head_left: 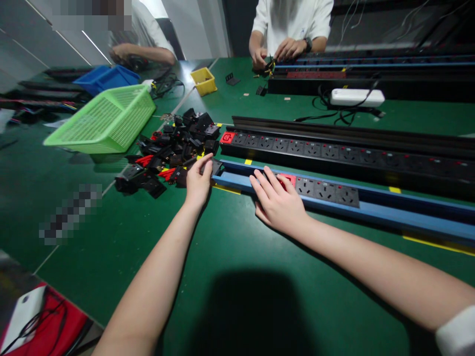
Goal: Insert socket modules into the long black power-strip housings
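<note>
A long blue metal channel (237,179) lies across the green table in front of me. Seated in it are several black socket modules (325,192) and a red socket module (288,182). My right hand (280,202) rests over the channel, fingers spread, partly covering the red module. At the channel's left end, my left hand (199,184) pinches a black socket module (215,167) between thumb and fingers. Just behind that hand is a heap of loose black and red socket modules (178,143).
Beyond the channel lies a black socket strip (297,147). A green basket (107,118), blue bin (106,79) and yellow box (204,81) stand further back. A white power strip (356,98) has trailing cables. Two people sit across the table (208,277).
</note>
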{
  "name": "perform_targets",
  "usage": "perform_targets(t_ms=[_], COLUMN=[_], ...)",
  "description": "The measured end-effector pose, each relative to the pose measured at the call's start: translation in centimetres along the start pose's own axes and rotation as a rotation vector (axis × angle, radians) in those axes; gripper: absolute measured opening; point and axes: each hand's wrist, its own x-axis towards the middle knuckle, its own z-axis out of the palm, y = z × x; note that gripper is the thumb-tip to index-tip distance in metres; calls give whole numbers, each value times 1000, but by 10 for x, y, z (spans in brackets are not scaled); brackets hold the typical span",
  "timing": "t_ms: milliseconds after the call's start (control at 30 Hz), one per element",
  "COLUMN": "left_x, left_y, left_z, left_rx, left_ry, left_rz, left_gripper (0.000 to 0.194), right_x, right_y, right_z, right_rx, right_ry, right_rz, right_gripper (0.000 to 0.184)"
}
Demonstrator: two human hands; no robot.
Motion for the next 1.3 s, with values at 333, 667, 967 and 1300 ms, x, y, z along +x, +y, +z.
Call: perform_targets(t_ms=[333, 667, 967, 1300], left_x=[6, 6, 1, -1], left_y=[-11, -4, -11, -11], left_z=[4, 9, 8, 3], left_rx=[-22, -75, -127, -54], left_ry=[-7, 3, -92, -93], left_rz=[-10, -105, -74, -85], left_gripper=[27, 31, 48, 46], right_x=[0, 0, 1, 0], right_y=[-1, -1, -1, -1], right_z=[0, 0, 0, 1], right_rx=[9, -3, 11, 2], right_ry=[13, 17, 25, 25], right_rz=[6, 8, 9, 9], right_gripper=[67, 61, 63, 65])
